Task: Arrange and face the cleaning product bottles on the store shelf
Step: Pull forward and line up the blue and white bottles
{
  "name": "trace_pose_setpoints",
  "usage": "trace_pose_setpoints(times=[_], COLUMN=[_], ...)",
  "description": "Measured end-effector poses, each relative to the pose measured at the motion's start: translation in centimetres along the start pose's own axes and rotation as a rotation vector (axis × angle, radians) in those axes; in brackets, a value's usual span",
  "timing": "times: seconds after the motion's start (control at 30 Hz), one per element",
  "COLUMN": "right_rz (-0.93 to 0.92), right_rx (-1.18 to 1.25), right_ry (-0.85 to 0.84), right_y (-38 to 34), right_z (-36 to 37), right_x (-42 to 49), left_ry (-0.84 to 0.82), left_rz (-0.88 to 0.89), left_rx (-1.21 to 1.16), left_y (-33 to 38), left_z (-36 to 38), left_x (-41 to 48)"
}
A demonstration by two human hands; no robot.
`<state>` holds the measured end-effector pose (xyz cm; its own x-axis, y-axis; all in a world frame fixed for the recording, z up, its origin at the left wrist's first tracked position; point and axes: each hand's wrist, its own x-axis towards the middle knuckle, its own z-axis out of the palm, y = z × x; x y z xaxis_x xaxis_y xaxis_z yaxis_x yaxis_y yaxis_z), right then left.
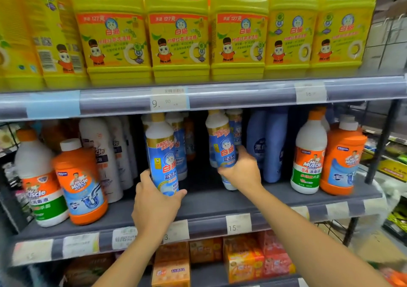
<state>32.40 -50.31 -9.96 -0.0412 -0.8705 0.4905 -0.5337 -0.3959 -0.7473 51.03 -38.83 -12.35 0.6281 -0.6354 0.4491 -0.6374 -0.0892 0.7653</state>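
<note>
Two blue-labelled bottles are in hand, one per hand, both over the middle shelf (209, 200).

Handling, as judged: rigid plastic bottles, apparently full, so moderately heavy for their size. The glossy label wrap is likely slick. They are narrow and tall, so liable to tip if set down off-square. The best hold is low on the body, below the label's centre, as both hands have it. The narrow neck and cap would give poor control for turning the face forward.

Left hand (154, 203): fingers and thumb wrapped round the lower body of the left bottle (161, 154), thumb on the near-left side. The label faces outward. The bottle leans slightly, and whether its base touches the shelf cannot be told. An orange drain-cleaner bottle (81, 183) stands just left of this hand.

Right hand (242, 170): clasping the lower right side of the right bottle (221, 145), which tilts with its cap towards the left hand. The bottle's base shows just below the hand, close to the shelf. Plain blue bottles (268, 145) stand just beyond this hand's knuckles.

Arm pose: both forearms extended forward and up, wrists roughly straight, hands apart with a dark gap between them. Yellow jugs (178, 33) sit on the shelf above both hands.
</note>
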Motion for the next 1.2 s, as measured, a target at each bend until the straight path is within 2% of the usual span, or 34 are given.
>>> trace_pose_setpoints(times=[0.2,0.67,0.8,1.07,1.2], right_rz=[0.252,0.206,0.158,0.17,0.218], right_rx=[-0.029,-0.036,-0.107,-0.142,-0.092], right_ry=[0.071,0.153,0.196,0.158,0.045], right_y=[1.8,4.1,4.3,4.4,4.4], right_z=[0.2,2.7,2.9,2.6,1.4], right_x=[4.0,5.4,5.3,5.4,5.5], left_ry=[0.023,0.042,0.048,-0.009,-0.077], left_rz=[-0.011,-0.046,-0.027,-0.004,-0.031], left_rx=[0.066,0.05,0.027,-0.013,-0.09], left_y=[0.1,-0.2,-0.2,0.3,1.7], left_z=[0.0,0.5,0.5,1.1,2.4], left_x=[-0.4,-0.5,-0.5,0.2,0.8])
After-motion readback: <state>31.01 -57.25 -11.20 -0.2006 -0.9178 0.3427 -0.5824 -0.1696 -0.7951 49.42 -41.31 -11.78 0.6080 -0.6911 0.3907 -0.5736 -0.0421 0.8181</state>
